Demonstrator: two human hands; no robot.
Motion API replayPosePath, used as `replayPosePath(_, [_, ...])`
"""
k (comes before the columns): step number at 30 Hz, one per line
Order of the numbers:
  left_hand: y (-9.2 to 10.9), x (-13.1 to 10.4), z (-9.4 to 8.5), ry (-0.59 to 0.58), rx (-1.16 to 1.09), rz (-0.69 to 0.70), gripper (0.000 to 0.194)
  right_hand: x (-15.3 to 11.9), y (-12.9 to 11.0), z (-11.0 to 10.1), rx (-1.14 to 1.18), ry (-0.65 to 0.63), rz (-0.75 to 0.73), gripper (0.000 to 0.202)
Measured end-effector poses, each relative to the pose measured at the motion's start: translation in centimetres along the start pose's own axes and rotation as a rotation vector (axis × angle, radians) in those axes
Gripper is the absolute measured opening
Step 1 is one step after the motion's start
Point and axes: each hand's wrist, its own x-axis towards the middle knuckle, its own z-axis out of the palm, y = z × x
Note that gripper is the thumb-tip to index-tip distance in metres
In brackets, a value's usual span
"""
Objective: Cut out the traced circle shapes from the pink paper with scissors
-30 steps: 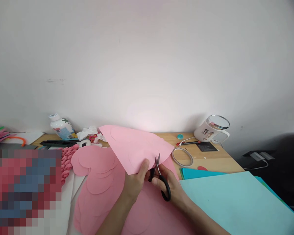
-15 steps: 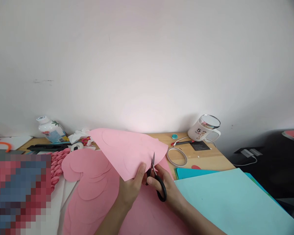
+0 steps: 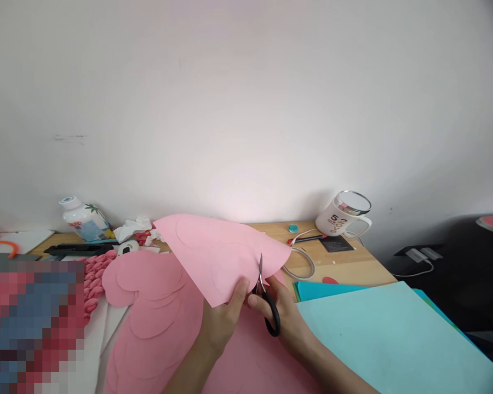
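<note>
A sheet of pink paper (image 3: 217, 251) with faint curved outlines is held up off the table, pinched at its lower edge by my left hand (image 3: 225, 314). My right hand (image 3: 281, 309) grips a pair of black-handled scissors (image 3: 273, 314). Their blades point up and sit at the sheet's lower right edge, where a cut runs into the paper. Beneath both hands lie rounded pink paper cutouts (image 3: 152, 320), overlapping one another over the left and middle of the table. My left fingers behind the sheet are hidden.
A stack of light blue paper (image 3: 386, 334) lies to the right. Along the wall stand a white mug (image 3: 337, 219) and a white bottle (image 3: 86, 219). A white cable ring (image 3: 302, 265), a pen (image 3: 310, 239) and crumpled tissue (image 3: 133, 227) lie on the wooden table (image 3: 353, 268).
The pink sheet has turned and shifted slightly to the right, with more of a drawn curve showing. Both hands and the scissors have moved a little right along with it.
</note>
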Motion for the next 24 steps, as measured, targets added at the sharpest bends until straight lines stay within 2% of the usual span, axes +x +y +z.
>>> replayPosePath(18, [-0.31, 0.19, 0.05, 0.031, -0.074, -0.019, 0.036, 0.02, -0.04, 0.11, -0.116, 0.062, 0.024, 0.045])
replayPosePath(24, [-0.46, 0.45, -0.40, -0.016, -0.050, -0.034, 0.025, 0.10, 0.00, 0.10, -0.128, 0.075, 0.006, 0.042])
